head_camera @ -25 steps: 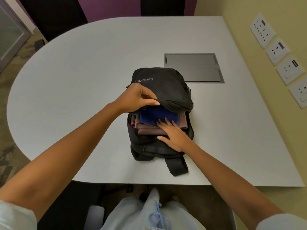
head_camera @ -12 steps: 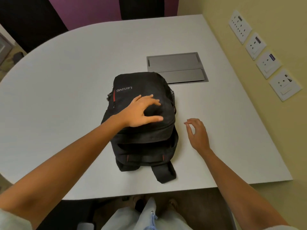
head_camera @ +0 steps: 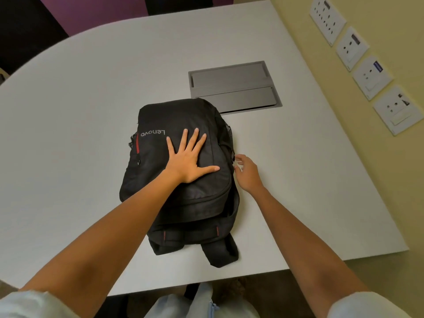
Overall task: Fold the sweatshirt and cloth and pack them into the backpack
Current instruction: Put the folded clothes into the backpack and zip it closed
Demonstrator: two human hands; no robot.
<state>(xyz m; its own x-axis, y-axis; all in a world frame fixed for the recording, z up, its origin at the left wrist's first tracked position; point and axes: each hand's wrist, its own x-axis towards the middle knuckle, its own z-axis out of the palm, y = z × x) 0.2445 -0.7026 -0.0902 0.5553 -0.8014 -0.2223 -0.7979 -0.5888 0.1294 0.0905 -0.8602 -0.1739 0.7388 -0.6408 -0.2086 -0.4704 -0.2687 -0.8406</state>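
A black backpack (head_camera: 160,180) with a grey logo and red trim lies flat on the white table (head_camera: 68,111), its front flap down over the main compartment. My left hand (head_camera: 187,160) lies flat on the front panel with fingers spread. My right hand (head_camera: 246,172) hovers at the backpack's right edge, fingers loosely curled next to the zip, holding nothing that I can see. The sweatshirt and the cloth are hidden inside the backpack.
A grey metal cable hatch (head_camera: 234,87) is set into the table just behind the backpack on the right. Several wall socket plates (head_camera: 371,74) line the yellow wall at the right. The table's near edge runs just below the backpack's strap (head_camera: 220,253).
The flap dropped over the blue cloth and folded sweatshirt, hiding them. My left hand let go of the flap and flattened on top; my right hand pulled out and moved to the backpack's right side.
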